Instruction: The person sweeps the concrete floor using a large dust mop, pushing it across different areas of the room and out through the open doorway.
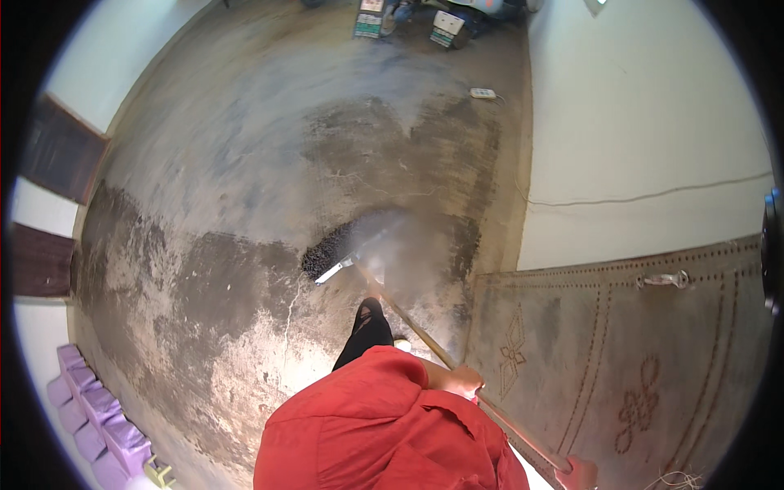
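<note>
A long-handled push broom (425,336) slants from the lower right toward the middle of the floor. Its pale head bar (333,270) has a dark, bristly mass (331,247) along its far side; the right part of the head is blurred. My left hand (465,380) reaches across my red top and is closed round the middle of the wooden handle. Farther back, near the handle's end at the lower right, my right hand (578,474) is wrapped round it, looking reddish and partly hard to make out. One dark-clad leg (369,328) stands beside the handle.
The floor (245,188) is worn and patchy, with cracks. A studded metal door (563,343) with a handle is close at the right. Purple covered seats (98,408) line the lower left. Vehicles (482,6) stand far back; a white power strip (483,94) lies near the right wall.
</note>
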Tool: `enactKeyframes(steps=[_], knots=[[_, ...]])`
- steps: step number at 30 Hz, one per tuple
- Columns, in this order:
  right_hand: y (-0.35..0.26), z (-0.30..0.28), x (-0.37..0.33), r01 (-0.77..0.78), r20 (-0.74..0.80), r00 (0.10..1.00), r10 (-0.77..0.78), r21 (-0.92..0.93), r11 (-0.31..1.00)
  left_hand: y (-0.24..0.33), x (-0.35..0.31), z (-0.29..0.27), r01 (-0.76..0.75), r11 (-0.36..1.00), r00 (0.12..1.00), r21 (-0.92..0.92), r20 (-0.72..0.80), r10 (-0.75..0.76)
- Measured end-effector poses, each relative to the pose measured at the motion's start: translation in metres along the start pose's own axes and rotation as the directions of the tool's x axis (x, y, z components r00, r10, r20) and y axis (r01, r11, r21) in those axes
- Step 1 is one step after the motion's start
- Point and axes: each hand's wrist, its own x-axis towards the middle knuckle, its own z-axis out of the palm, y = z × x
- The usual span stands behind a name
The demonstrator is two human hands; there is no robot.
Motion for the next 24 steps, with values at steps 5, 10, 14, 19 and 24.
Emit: enactKeyframes(steps=[5, 10, 14, 19, 24], knots=[[-0.031, -0.047, 0.066, 0.167, -0.136, 0.979, -0.154, 0.097, 0.981, -0.054, -0.009, -0.046, 0.095, 0.995, 0.989, 0.041, -0.114, -0.090], [-0.124, -0.112, 0.141, 0.372, -0.314, 0.887, -0.337, 0.054, 0.927, -0.149, -0.065, -0.094, 0.336, 0.941, 0.885, 0.039, -0.356, -0.301], [-0.226, -0.171, 0.195, 0.520, -0.362, 0.800, -0.479, 0.021, 0.854, -0.231, -0.134, -0.155, 0.541, 0.837, 0.786, 0.087, -0.405, -0.466], [-0.362, -0.240, 0.249, 0.655, -0.402, 0.662, -0.633, -0.101, 0.749, -0.276, -0.234, -0.237, 0.697, 0.715, 0.628, 0.042, -0.518, -0.581], [-0.482, -0.315, 0.265, 0.755, -0.399, 0.582, -0.709, -0.059, 0.653, -0.300, -0.301, -0.276, 0.724, 0.673, 0.419, -0.152, -0.678, -0.604]])
